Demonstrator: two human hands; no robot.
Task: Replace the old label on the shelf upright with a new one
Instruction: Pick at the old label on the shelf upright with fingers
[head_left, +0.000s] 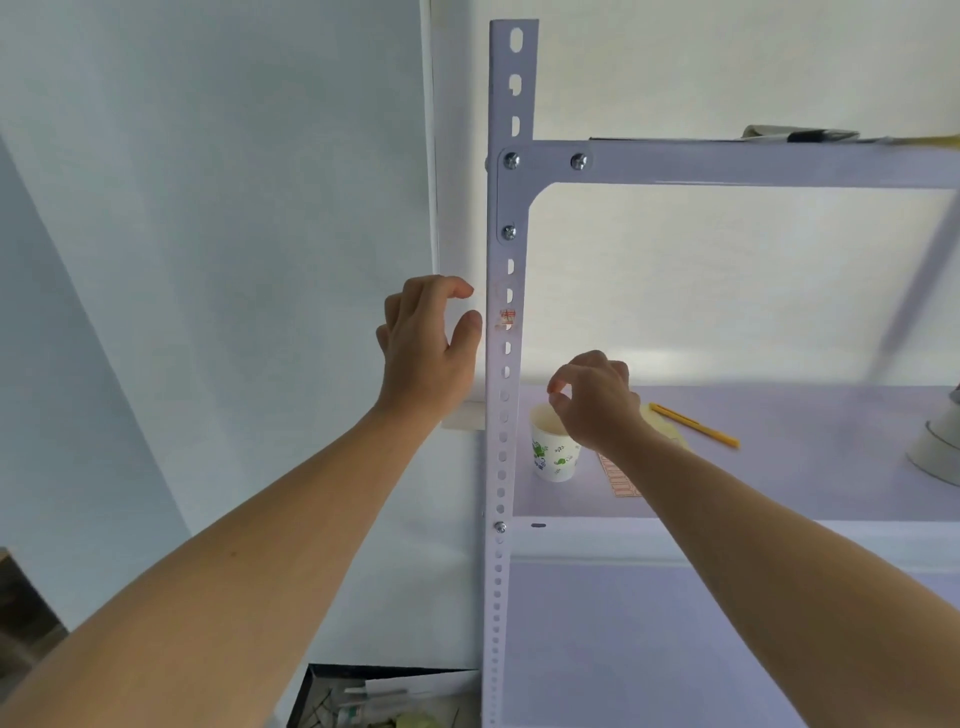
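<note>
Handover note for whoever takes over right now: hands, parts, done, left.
Left hand: open, beside the white perforated metal upright, holding nothing.
Right hand: fingertips pinched above the white, green-printed paper cup; scrap unconfirmed.
Old label: only a torn red remnant on the upright.
Red-printed label sheet lies on the shelf beside the cup.
Left: peel remnant, apply new label.

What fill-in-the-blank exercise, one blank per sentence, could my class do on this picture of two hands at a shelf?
1. The right hand hangs, fingertips pinched, directly over the paper ____.
2. The left hand, beside the upright, holds ____.
3. The torn old label sticks to the upright, ____ than the right hand.
4. The slim tool on the shelf board is ____ in colour.
Missing words: cup; nothing; higher; yellow.
</note>
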